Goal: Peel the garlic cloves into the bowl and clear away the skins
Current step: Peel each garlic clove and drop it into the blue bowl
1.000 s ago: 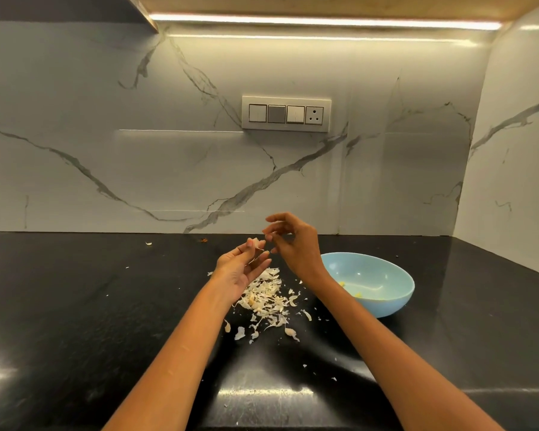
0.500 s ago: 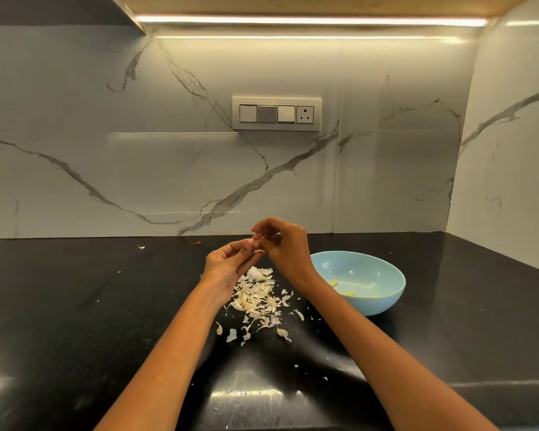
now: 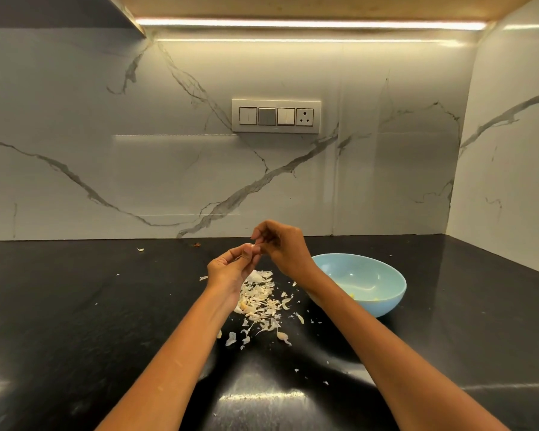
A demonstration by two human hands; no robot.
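Both hands meet above the black counter, over a heap of garlic skins [image 3: 259,298]. My left hand [image 3: 231,269] pinches a small garlic clove [image 3: 253,246] between thumb and fingertips. My right hand [image 3: 280,244] has its fingers curled at the same clove, picking at its skin. Most of the clove is hidden by the fingers. To the right stands a light blue bowl [image 3: 383,303] with a few pale peeled cloves [image 3: 352,295] at its bottom, partly hidden by my right forearm.
Loose skin flakes [image 3: 282,335] are scattered on the black counter [image 3: 75,321] around the heap, with stray bits at the far left [image 3: 140,249]. A marble wall with a switch panel [image 3: 276,116] stands behind, and a side wall closes the right.
My right hand's fingers have curled in closer to the clove held by my left hand. The view has shifted slightly; both hands stay over the skins.
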